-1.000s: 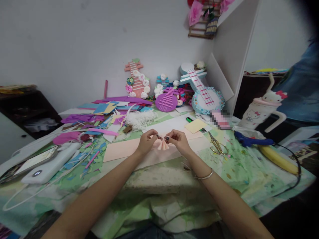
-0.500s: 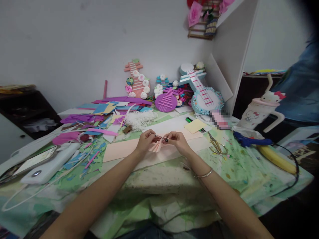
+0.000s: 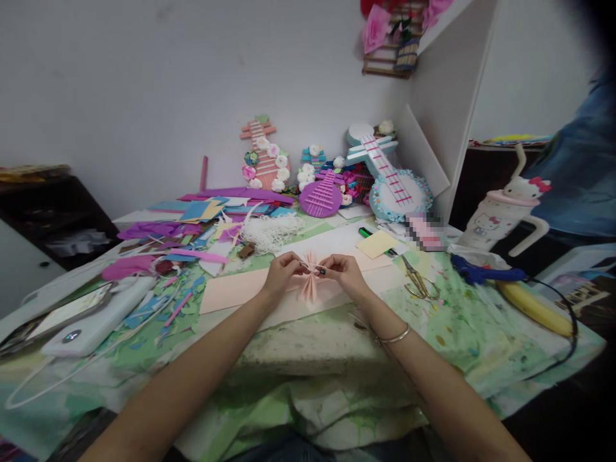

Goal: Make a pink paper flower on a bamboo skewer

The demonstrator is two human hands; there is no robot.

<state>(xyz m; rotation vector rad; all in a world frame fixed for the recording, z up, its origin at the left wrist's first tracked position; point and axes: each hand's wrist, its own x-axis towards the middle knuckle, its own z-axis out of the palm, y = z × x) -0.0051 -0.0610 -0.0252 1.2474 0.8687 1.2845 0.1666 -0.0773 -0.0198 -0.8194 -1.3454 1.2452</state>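
Scene: a head-worn view looks down two bare forearms to a craft-strewn desk with a green patterned cover.
Landmark: a long peach sheet lies flat across the middle of the desk.
Left hand: held over the right part of the peach sheet. Its grip is closed, thumb and fingertips pressed together on one end of a thin strand.
Right hand: just right of the left hand, over the same part of the sheet. Its grip is likewise pinched on the strand's other end, and a bracelet circles the wrist.
Strand: whether it is thread or wire cannot be told.
Pleated paper piece: peach, gathered at its waist where the strand crosses it. It hangs between the two hands just above the sheet.
Change: a second ago the pleats fanned downward only, and half a second ago they leaned left. Now they spread both above and below the pinch, upright and centred.
Meaning: the gather appears to sit at the middle of the pleats, drawn in snugly.
Right of the sheet: scissors, then a blue glue gun and a banana.
Behind the sheet: a yellow note and a tangle of white string.
Left of the sheet: paper scraps and a white power bank.
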